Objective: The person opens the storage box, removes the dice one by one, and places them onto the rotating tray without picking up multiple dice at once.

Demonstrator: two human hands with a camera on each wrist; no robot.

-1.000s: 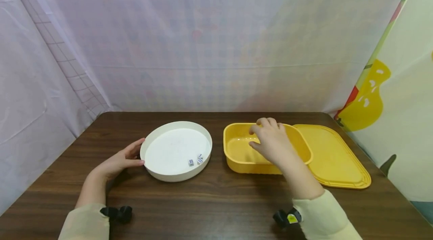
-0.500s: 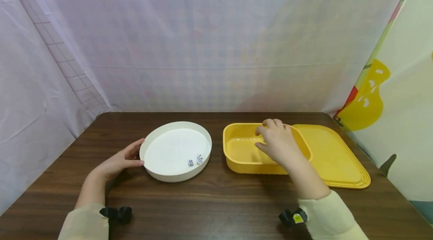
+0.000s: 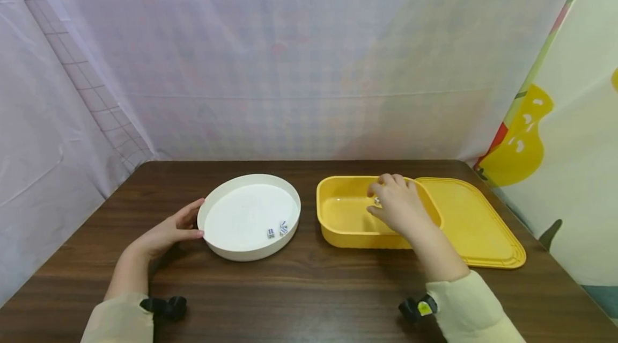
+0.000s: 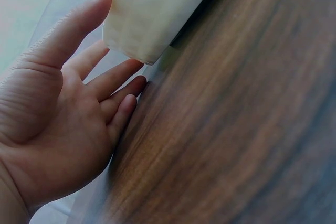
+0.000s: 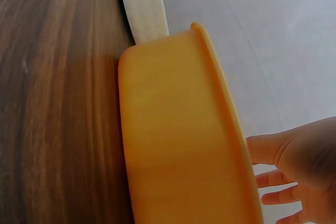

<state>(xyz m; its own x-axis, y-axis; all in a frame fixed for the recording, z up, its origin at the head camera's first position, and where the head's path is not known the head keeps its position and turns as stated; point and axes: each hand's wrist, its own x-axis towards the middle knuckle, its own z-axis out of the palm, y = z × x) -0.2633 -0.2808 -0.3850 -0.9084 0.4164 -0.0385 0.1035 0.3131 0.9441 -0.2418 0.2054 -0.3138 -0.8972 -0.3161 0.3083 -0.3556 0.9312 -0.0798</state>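
My left hand (image 3: 174,231) touches the left side of a round white tray (image 3: 248,219), thumb near the front and fingers behind. In the left wrist view those fingers reach along the tray's wall (image 4: 152,19). Inside the tray, near its front right, lie small white dice (image 3: 271,233) with blue and dark marks. My right hand (image 3: 398,206) is over a yellow rectangular box (image 3: 338,235), its fingers bent and apart from the thumb. Between them shows a small white die-like thing (image 3: 377,201); whether they touch it is unclear. The box's rim partly hides the right fingers in the right wrist view.
A yellow lid (image 3: 475,225) lies flat on the brown wooden table (image 3: 270,300), partly behind the box's right side. Pale sheets (image 3: 289,64) hang behind and at both sides of the table. Dark wrist cameras (image 3: 410,309) are strapped to both wrists.
My right hand has moved right over the yellow box and dipped slightly. The small white thing now shows plainly between its thumb and fingers. My left hand stays at the tray.
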